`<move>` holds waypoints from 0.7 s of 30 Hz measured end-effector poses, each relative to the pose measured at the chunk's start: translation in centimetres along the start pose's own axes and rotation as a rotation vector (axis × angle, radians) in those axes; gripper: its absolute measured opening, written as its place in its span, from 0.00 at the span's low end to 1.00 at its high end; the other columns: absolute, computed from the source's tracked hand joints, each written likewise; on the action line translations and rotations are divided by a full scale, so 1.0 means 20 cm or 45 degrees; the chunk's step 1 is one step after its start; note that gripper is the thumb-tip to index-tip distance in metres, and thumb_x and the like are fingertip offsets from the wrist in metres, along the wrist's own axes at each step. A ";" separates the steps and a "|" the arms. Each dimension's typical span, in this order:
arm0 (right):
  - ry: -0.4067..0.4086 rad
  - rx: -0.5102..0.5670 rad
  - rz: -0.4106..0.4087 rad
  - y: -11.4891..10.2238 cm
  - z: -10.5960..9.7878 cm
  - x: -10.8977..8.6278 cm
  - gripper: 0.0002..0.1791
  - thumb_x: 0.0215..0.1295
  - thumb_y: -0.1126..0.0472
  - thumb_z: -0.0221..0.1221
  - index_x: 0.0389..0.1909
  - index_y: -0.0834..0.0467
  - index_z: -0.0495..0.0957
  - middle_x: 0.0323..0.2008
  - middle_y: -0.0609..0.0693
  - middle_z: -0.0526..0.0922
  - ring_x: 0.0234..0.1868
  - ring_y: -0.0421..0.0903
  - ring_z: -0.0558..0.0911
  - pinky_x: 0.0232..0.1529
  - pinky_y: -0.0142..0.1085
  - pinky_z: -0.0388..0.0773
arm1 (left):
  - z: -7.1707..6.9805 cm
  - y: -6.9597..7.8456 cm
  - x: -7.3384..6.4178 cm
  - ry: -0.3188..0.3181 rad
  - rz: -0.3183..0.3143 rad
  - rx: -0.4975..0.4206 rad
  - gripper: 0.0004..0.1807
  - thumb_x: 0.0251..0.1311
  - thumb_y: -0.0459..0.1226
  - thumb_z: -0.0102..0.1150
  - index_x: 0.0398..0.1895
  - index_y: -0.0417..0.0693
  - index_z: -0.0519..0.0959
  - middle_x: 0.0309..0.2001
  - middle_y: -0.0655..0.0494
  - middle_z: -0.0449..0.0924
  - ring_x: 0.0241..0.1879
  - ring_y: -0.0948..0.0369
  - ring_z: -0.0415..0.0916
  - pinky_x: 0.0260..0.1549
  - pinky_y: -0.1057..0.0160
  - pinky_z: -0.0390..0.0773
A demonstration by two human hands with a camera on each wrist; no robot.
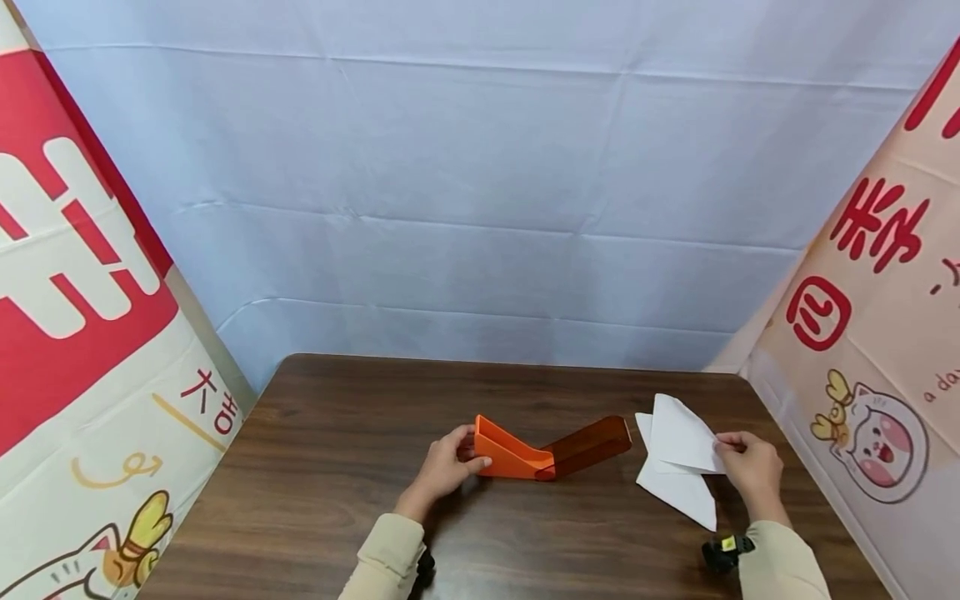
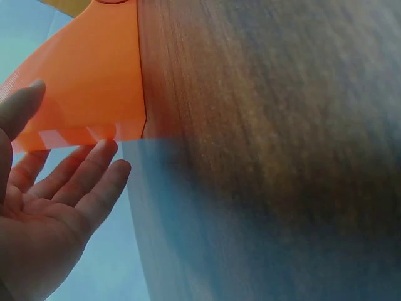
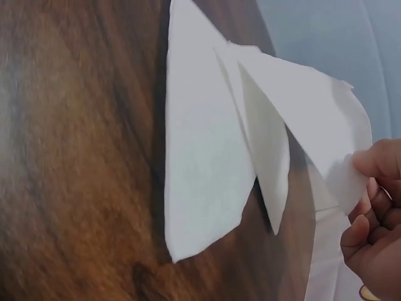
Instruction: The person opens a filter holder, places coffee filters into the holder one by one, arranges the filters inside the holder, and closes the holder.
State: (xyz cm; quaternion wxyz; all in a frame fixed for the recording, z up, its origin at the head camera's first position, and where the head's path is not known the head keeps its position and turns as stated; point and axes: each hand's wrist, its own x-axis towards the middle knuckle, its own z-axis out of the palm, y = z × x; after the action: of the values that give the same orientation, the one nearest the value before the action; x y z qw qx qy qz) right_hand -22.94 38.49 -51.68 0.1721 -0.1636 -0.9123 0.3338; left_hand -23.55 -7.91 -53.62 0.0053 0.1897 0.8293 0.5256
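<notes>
An orange open-topped box (image 1: 510,457) with a slanted rim stands on the table. Its see-through brown lid (image 1: 588,447) is swung out to the right. My left hand (image 1: 448,462) holds the box's left end, the thumb (image 2: 26,106) on its front face and the fingers at the end wall. On the right, my right hand (image 1: 750,467) pinches the corner of a white paper filter (image 1: 682,433) between thumb and fingers. That filter is partly lifted. More white filter paper (image 3: 203,144) lies below and beside it on the table.
The brown wooden table (image 1: 337,500) reaches back to a pale blue cloth (image 1: 450,167). Printed cloths hang at the left (image 1: 75,333) and right (image 1: 870,333) sides. The lid's free end is close to the papers.
</notes>
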 end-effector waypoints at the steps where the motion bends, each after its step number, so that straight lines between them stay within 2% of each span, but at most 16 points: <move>1: 0.008 0.004 -0.007 -0.01 0.00 0.00 0.10 0.59 0.66 0.57 0.34 0.71 0.79 0.29 0.63 0.80 0.34 0.61 0.74 0.37 0.48 0.64 | 0.00 0.00 0.00 0.006 0.009 -0.001 0.26 0.54 0.37 0.66 0.56 0.41 0.71 0.47 0.49 0.78 0.42 0.57 0.78 0.40 0.61 0.78; 6: 0.008 0.026 -0.011 -0.03 0.00 -0.01 0.10 0.60 0.67 0.56 0.37 0.72 0.78 0.27 0.60 0.78 0.29 0.52 0.73 0.30 0.38 0.64 | -0.01 0.01 -0.01 0.028 0.023 0.012 0.29 0.54 0.40 0.66 0.59 0.43 0.70 0.49 0.52 0.77 0.43 0.58 0.77 0.42 0.60 0.77; 8: 0.003 0.068 0.008 0.00 0.02 0.00 0.11 0.60 0.67 0.56 0.38 0.72 0.77 0.27 0.59 0.78 0.29 0.50 0.72 0.26 0.36 0.66 | -0.01 0.02 -0.01 0.036 0.030 0.012 0.28 0.55 0.41 0.66 0.59 0.46 0.70 0.49 0.55 0.77 0.43 0.58 0.77 0.42 0.59 0.77; 10: 0.008 0.108 0.012 0.06 0.05 0.03 0.11 0.60 0.67 0.57 0.39 0.71 0.78 0.29 0.60 0.78 0.29 0.50 0.72 0.24 0.36 0.66 | -0.02 0.02 -0.01 0.049 0.044 0.005 0.27 0.55 0.42 0.65 0.58 0.47 0.71 0.48 0.55 0.77 0.42 0.58 0.76 0.42 0.58 0.77; 16: 0.050 0.033 -0.003 0.35 0.21 0.17 0.13 0.65 0.57 0.55 0.41 0.63 0.79 0.34 0.56 0.78 0.31 0.46 0.72 0.24 0.29 0.67 | -0.03 0.04 -0.02 0.090 0.068 -0.051 0.26 0.55 0.39 0.65 0.57 0.46 0.71 0.48 0.54 0.77 0.43 0.56 0.76 0.41 0.56 0.78; 18: 0.055 0.047 0.008 0.40 0.24 0.19 0.14 0.66 0.56 0.54 0.43 0.62 0.79 0.35 0.55 0.78 0.31 0.45 0.71 0.23 0.29 0.67 | -0.04 0.07 -0.02 0.097 0.084 -0.087 0.26 0.56 0.37 0.64 0.58 0.44 0.70 0.48 0.51 0.76 0.44 0.54 0.75 0.40 0.56 0.78; 21: 0.068 0.094 0.024 0.42 0.26 0.20 0.13 0.65 0.57 0.56 0.42 0.62 0.79 0.34 0.55 0.77 0.30 0.46 0.72 0.22 0.29 0.68 | -0.06 0.15 -0.04 0.105 0.112 -0.141 0.27 0.56 0.34 0.63 0.59 0.42 0.69 0.49 0.47 0.75 0.45 0.51 0.75 0.40 0.57 0.78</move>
State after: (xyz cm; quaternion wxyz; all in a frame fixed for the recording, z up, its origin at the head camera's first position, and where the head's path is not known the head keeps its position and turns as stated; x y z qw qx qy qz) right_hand -27.06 43.30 -60.11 0.1991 -0.1746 -0.8928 0.3644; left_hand -22.19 -8.14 -50.60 -0.0414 0.2035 0.7893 0.5778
